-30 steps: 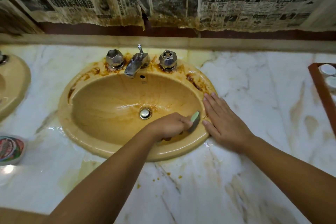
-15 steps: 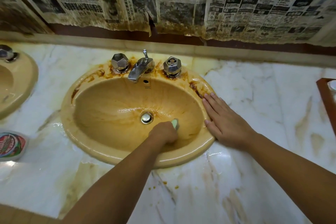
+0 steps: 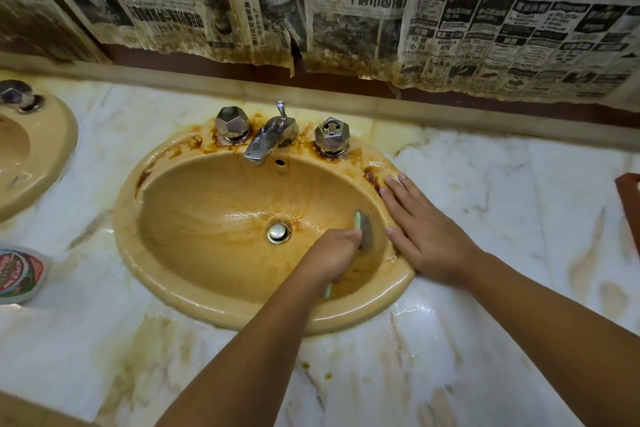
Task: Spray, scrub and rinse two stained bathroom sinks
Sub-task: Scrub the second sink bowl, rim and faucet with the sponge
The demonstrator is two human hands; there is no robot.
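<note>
The left hand [image 3: 329, 256] gripped a brush [image 3: 364, 230] in the sink [image 3: 207, 218]; the right hand [image 3: 426, 236] lay flat on its rim. Old newspaper [image 3: 346, 10] hung behind the tap [image 3: 266, 142]

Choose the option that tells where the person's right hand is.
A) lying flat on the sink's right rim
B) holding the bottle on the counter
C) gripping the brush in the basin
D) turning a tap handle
A: the right hand lies flat with straight fingers on the right rim of the sink, while the left hand grips the brush in the basin.
</note>
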